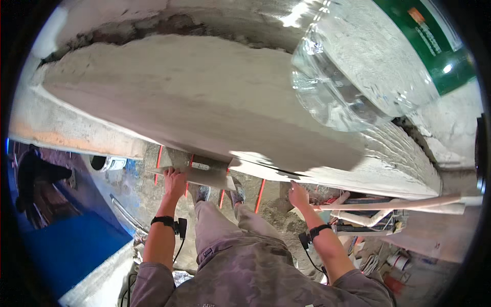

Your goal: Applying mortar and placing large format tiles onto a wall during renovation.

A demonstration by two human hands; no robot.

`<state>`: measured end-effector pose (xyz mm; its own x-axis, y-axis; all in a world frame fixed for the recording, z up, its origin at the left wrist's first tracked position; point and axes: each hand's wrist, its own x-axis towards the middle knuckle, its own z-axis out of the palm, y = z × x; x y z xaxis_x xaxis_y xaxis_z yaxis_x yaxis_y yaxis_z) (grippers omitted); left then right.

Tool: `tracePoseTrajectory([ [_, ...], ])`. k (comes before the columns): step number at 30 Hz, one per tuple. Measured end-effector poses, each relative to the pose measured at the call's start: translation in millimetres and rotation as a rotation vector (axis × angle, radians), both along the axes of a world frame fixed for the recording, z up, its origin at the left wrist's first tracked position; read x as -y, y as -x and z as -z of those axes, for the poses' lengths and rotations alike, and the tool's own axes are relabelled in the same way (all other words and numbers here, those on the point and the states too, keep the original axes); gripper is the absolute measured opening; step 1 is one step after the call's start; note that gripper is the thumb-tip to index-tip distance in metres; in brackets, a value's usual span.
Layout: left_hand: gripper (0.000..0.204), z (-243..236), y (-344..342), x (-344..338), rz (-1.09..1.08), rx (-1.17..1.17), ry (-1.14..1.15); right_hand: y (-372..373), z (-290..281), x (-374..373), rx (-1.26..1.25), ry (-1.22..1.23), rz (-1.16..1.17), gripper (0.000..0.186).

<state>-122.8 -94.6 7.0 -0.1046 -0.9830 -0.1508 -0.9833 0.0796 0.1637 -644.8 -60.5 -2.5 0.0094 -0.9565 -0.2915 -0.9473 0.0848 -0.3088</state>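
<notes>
My left hand (175, 182) grips a flat rectangular metal plaster board (208, 178) held above the floor. My right hand (297, 193) holds a thin flat trowel (286, 174) against the lower edge of a long plastered surface (194, 92). Wet grey plaster covers much of that surface, with paler patches along its lower edge and ridged texture at the right end. A large clear plastic bottle (348, 66) with a green label fills the upper right, in front of part of the surface.
Red pipes (260, 196) cross the rough floor around my feet. Pale pipes (388, 204) and debris lie right. At left are a bucket (110, 162), a blue sheet (76, 256) and what looks like another person in dark clothing (38, 174).
</notes>
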Motion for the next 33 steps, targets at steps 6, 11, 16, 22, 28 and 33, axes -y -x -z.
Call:
tracePoseTrajectory([
  [6, 0.019, 0.2, -1.3, 7.5, 0.056, 0.032, 0.055, 7.6, 13.1, 20.4, -0.133, 0.164, -0.003, 0.018],
  [11, 0.014, 3.0, -3.3, 10.5, 0.034, -0.058, 0.056, 5.4, 9.3, 23.5, -0.102, 0.188, 0.014, 0.013],
  [16, 0.012, 2.4, -2.7, 9.6, 0.056, -0.034, 0.089, 5.3, 14.7, 27.1, -0.123, 0.200, 0.016, 0.015],
  [22, 0.008, 2.4, -4.7, 0.1, 0.077, -0.069, 0.147, 5.8, 17.8, 27.3, -0.183, 0.147, 0.041, 0.014],
  [28, 0.005, 4.5, -7.1, -1.7, 0.120, -0.030, 0.072, 8.5, 23.1, 27.1, -0.141, 0.190, 0.059, 0.013],
  [33, 0.006, 9.0, -10.9, 0.2, 0.136, -0.061, 0.120, 10.7, 26.9, 29.4, -0.140, 0.254, 0.034, 0.012],
])
